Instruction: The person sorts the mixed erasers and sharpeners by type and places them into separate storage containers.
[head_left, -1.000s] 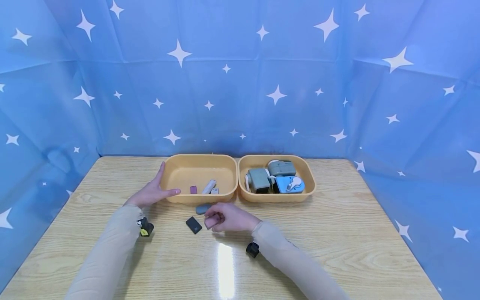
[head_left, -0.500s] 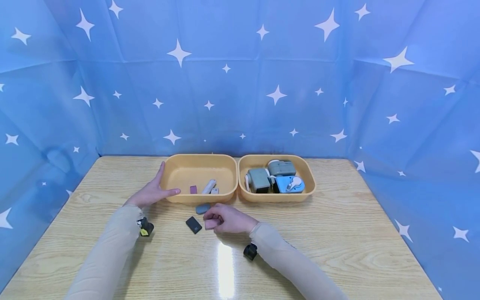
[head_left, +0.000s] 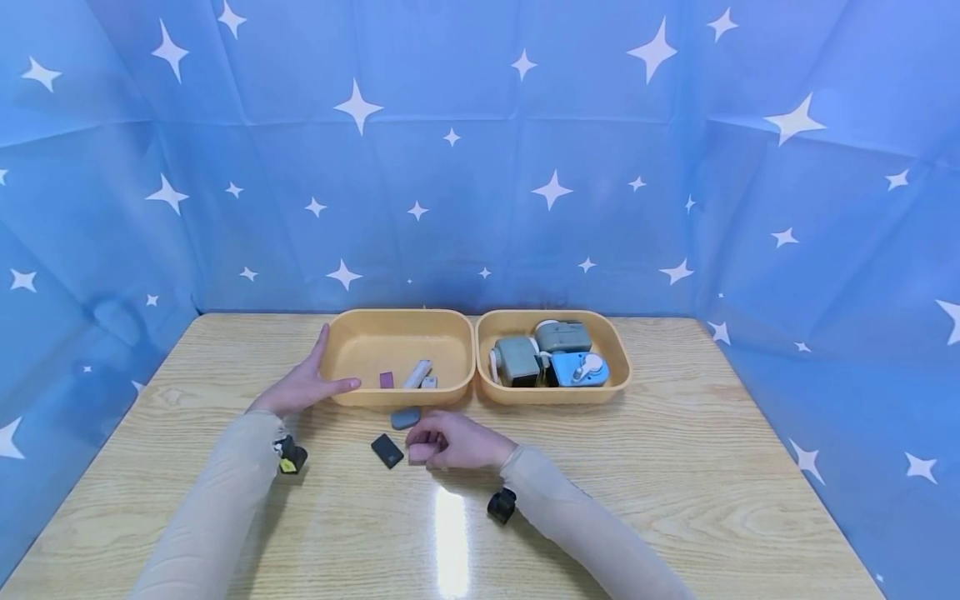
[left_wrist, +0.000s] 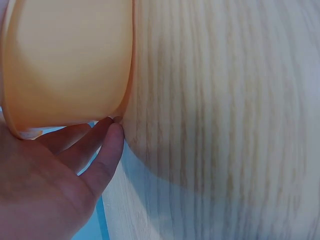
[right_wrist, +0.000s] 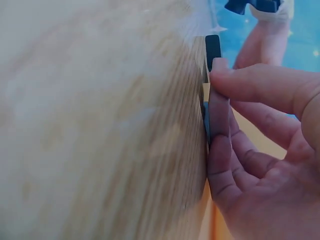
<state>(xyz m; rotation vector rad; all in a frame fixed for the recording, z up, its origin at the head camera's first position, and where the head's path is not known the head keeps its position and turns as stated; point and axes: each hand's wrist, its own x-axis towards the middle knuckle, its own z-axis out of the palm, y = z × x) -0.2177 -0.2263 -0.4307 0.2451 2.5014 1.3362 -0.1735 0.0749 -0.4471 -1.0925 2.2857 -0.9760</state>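
Observation:
My left hand [head_left: 303, 386] grips the left end of a tan bin [head_left: 405, 398], its thumb over the front rim; in the left wrist view the fingers reach the bin's lower edge. Low over the table my right hand [head_left: 468, 442] pinches a flat pink rounded block [right_wrist: 219, 115] between thumb and fingers. Just left of that hand lie a flat black rectangular piece [head_left: 387, 451] and a blue-grey rounded piece [head_left: 406, 418]. Inside the left bin, a purple block [head_left: 386, 380], a long whitish bar [head_left: 417, 374] and a small white piece [head_left: 429, 382] sit near the front wall.
A second tan bin [head_left: 555, 397] stands against the first, on the right. It holds two grey-green boxy things [head_left: 517, 360] and a bright blue box [head_left: 567, 370] with a white knob. Behind the wooden table [head_left: 675, 467] hangs a blue star-printed curtain [head_left: 480, 158].
My right hand has lowered and turned slightly with the pink block, uncovering more of the blue-grey piece. The left hand and both bins have stayed put.

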